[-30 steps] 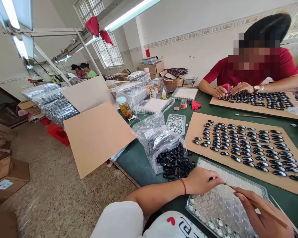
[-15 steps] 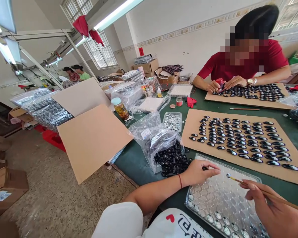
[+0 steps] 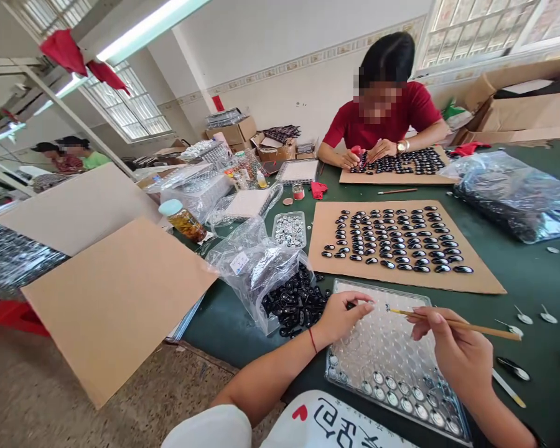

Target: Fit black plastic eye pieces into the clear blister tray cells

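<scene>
My left hand (image 3: 340, 318) is over the far left part of a clear plastic tray (image 3: 378, 348), fingers closed on a small black piece (image 3: 351, 305) that they mostly hide. In my right hand (image 3: 460, 348) is a thin wooden stick (image 3: 471, 326) with a yellow tip, pointing left. A small shiny piece (image 3: 387, 308) is at that tip, just short of my left fingertips. Round silvery pieces (image 3: 392, 398) fill several of the tray's near hollows. Beside my left wrist, black pieces (image 3: 292, 302) spill from a clear plastic bag (image 3: 247, 264).
Beyond the tray, a cardboard sheet (image 3: 324, 261) carries rows of glossy black pieces. Across the table, a person in red (image 3: 382, 124) works over another sheet. Metal pieces with thin stems (image 3: 548, 316) lie at right. A jar (image 3: 182, 219) and a cardboard panel (image 3: 121, 305) are at left.
The view has swung right, so the scene sits further left and more of the table's right side shows. Both hands keep their holds; the small piece at the stick's tip looks narrower.
</scene>
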A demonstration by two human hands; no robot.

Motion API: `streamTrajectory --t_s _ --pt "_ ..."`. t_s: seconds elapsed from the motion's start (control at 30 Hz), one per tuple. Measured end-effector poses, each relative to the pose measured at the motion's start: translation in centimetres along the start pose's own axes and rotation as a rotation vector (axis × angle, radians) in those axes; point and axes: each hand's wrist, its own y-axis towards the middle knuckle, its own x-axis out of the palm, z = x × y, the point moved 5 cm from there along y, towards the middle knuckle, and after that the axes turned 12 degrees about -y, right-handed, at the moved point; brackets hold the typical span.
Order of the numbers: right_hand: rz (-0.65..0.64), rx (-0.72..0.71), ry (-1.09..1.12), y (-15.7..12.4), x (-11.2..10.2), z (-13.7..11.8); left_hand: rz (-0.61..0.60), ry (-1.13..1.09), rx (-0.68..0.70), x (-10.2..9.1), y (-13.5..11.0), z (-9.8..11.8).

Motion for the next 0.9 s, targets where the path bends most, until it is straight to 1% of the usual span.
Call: streamTrajectory --t_s 0.03,0.1,0.13,0.2,0.27,0.3,0.37,0.47,0.57,0.63,0.67,0.73,0.83,0.9 --pt "0.027 0.014 0.027 0.2 -0.3 0.0 0.045 -0.094 0.005 -0.9 0.6 0.4" --pt "0.059 0.030 0.057 0.4 -0.6 -0.1 0.136 -0.356 0.014 -3.1 1.9 1.2" --pt "0.060 0.029 0.068 0.4 -0.7 -0.2 0.155 -0.503 0.009 -4.1 2.6 1.5" --pt "0.037 0.014 0.089 0.3 -0.4 -0.3 0.129 -0.654 -0.019 -5.4 3.7 1.9" --pt "0.001 -0.009 0.111 0.2 0.0 -0.4 0.060 -0.700 -0.099 -5.4 4.0 1.5" --pt "-0.011 -0.019 0.117 0.1 0.2 -0.5 0.020 -0.700 -0.152 -4.9 3.7 1.2" --pt "-0.009 -0.034 0.110 0.1 0.4 -0.4 -0.086 -0.597 -0.245 -3.2 2.7 0.5" --pt "0.021 -0.054 0.075 0.3 0.6 -0.3 -0.224 -0.295 -0.287 -0.6 0.7 0.1" --pt "0.042 -0.077 0.069 0.7 0.6 -0.2 -0.247 0.046 -0.205 0.5 0.0 0.2" --pt "0.042 -0.118 0.067 0.8 0.7 -0.4 -0.293 0.258 -0.155 1.0 -0.1 -0.1" --pt "0.032 -0.147 0.062 0.7 0.8 -0.6 -0.322 0.328 -0.145 1.2 -0.1 -0.4" --pt "-0.015 -0.211 0.034 0.4 1.1 -1.2 -0.366 0.353 -0.173 1.5 -0.2 -1.2" --pt "-0.089 -0.322 -0.062 -0.1 1.6 -2.1 -0.359 0.265 -0.210 1.7 -0.3 -1.7" --pt "-0.110 -0.385 -0.157 -0.4 1.8 -2.5 -0.348 0.243 -0.201 1.7 -0.3 -1.6"
